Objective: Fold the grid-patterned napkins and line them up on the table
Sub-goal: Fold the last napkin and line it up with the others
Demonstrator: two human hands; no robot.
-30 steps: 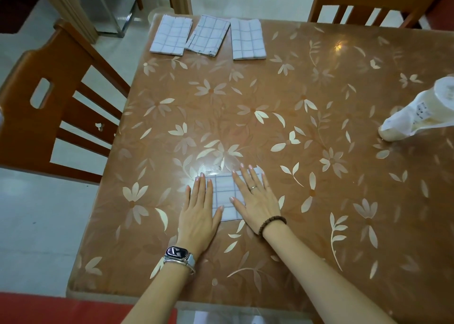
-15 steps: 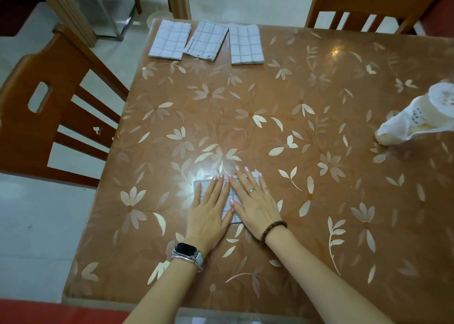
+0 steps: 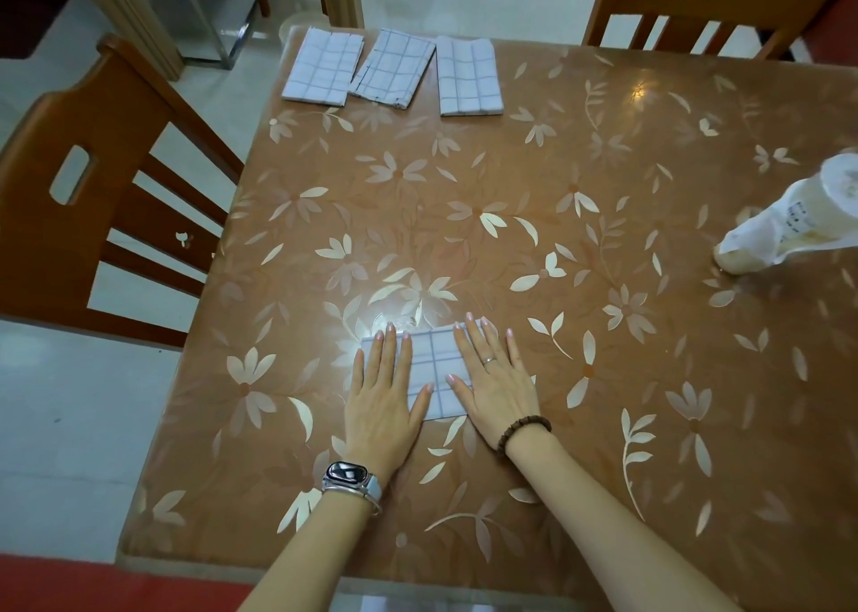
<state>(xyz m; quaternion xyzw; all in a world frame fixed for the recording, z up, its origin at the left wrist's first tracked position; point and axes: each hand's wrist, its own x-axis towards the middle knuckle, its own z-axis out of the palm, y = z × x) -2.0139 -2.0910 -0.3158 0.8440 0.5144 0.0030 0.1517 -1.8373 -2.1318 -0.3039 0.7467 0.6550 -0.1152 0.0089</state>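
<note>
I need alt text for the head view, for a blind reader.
The left hand and right hand press flat on a folded grid-patterned napkin on the table. Three more folded napkins lie in a row at the far left corner; a white wrapped container sits at the right.

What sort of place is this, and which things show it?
Probably a home dining room: a table with a floral cover, wooden chairs beside it, and folded grid-patterned napkins lined up at its far edge.

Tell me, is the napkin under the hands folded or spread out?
Folded: the napkin is a small neat rectangle, pressed flat by the left hand and right hand.
</note>
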